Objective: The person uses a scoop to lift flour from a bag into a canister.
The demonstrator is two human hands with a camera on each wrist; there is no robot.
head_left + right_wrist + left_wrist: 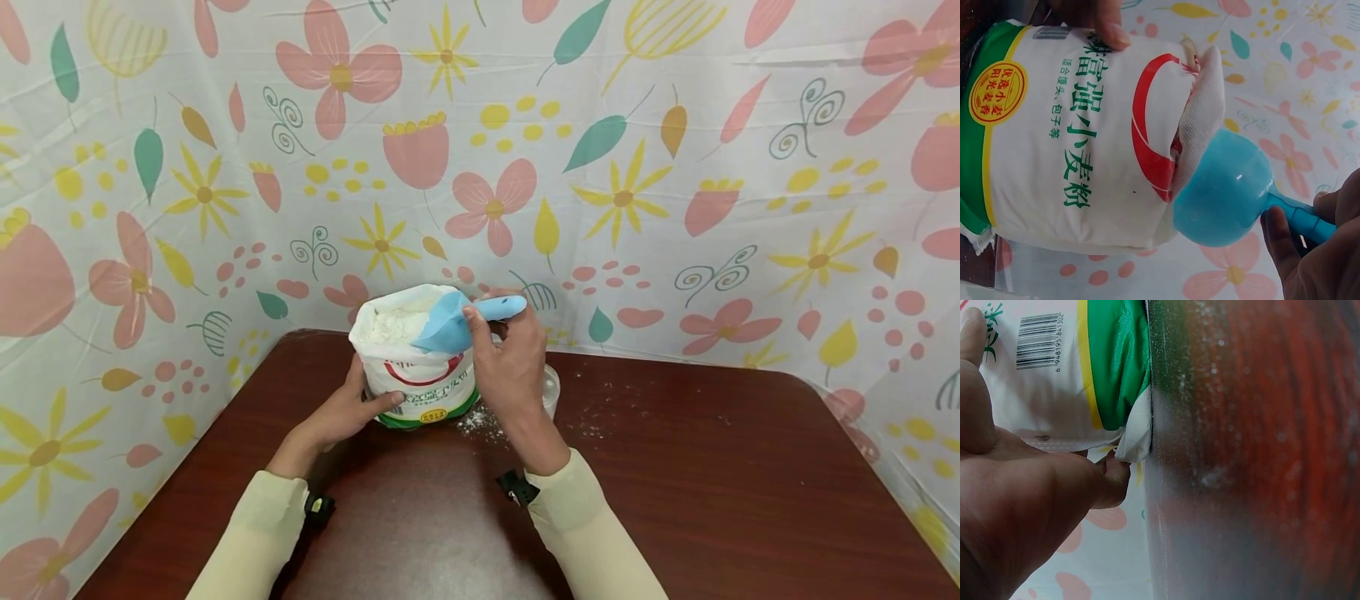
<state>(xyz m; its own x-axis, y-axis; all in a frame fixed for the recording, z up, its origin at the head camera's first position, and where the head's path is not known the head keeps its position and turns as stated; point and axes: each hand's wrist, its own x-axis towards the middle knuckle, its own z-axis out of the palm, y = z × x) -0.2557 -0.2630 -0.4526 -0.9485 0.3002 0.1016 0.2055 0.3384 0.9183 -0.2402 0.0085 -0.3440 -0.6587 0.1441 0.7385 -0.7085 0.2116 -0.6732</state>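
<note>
An open white flour bag [423,379] with a green base stands on the table, white flour [393,323] showing at its mouth. My left hand [341,414] holds the bag from its left side, thumb on the front and the other fingers round behind. The right hand [512,358] grips a light blue scoop [444,323] by its handle. The scoop's bowl dips into the bag at the right rim, and the right wrist view shows its rounded back [1225,190] against the folded edge. What the bowl contains is hidden.
Behind my right hand stands a clear container [552,387], mostly hidden. Spilled flour [480,422] lies beside the bag, with fainter specks farther right on the dark red-brown table [712,475]. A flower-printed curtain [660,192] rises behind the table and at both sides.
</note>
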